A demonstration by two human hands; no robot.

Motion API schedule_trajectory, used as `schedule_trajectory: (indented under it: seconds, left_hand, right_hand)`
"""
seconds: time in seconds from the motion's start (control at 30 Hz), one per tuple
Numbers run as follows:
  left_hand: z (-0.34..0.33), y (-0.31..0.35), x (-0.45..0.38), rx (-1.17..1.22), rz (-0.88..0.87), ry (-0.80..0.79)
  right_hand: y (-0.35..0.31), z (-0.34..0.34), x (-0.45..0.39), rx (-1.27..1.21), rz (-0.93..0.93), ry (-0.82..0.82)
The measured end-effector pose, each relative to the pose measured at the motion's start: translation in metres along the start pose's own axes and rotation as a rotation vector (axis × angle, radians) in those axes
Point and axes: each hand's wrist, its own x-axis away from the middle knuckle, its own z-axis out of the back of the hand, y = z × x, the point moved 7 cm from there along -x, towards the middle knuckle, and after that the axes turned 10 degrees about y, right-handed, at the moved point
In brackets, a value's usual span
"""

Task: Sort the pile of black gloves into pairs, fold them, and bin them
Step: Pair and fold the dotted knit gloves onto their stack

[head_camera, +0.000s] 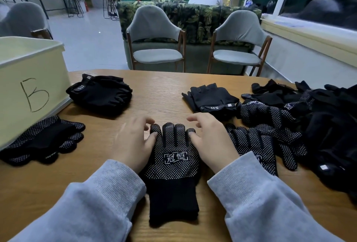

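The pale yellow plastic bin [32, 79] marked "B" is cut off by the left edge, and its inside is out of sight. The heap of black dotted knit gloves [313, 125] runs past the right edge, so its count cannot be told. Both grey sleeves [81, 210] leave at the bottom edge. The dotted black glove [172, 166] between the hands hides whether a second glove lies under it. The fingertips of the left hand [133, 143] are blurred.

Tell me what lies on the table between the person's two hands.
In the head view, a dotted glove lies flat between the left hand and right hand, fingers pointing away; both hands touch its edges.
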Motion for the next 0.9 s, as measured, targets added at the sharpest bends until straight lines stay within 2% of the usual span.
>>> schedule_trajectory:
  seconds: [0.07,0.17,0.3,0.4,0.53,0.67,0.9]
  left_hand:
    - [0.002,0.007,0.001,0.021,-0.084,-0.016]
    - [-0.011,0.025,0.007,0.029,-0.268,-0.19]
    - [-0.039,0.015,0.017,-0.197,-0.226,-0.462]
    - [-0.043,0.009,0.021,-0.285,-0.19,-0.525]
    - [-0.032,0.009,0.02,-0.157,-0.179,-0.481]
    - [-0.006,-0.008,0.018,-0.05,-0.116,-0.321]
    - [0.025,-0.029,0.03,-0.055,-0.014,-0.189]
  right_hand:
    - [-0.003,0.002,0.0,0.029,0.03,0.009]
    - [-0.011,-0.003,0.003,0.061,0.109,-0.067]
    - [-0.01,-0.026,0.012,0.169,0.144,-0.309]
    - [-0.008,-0.03,0.014,0.227,0.142,-0.36]
    - [-0.012,-0.027,0.017,0.275,0.161,-0.393]
    - [-0.02,-0.009,0.019,0.343,0.21,-0.372]
    - [-0.028,0.014,0.044,0.265,0.269,-0.395]
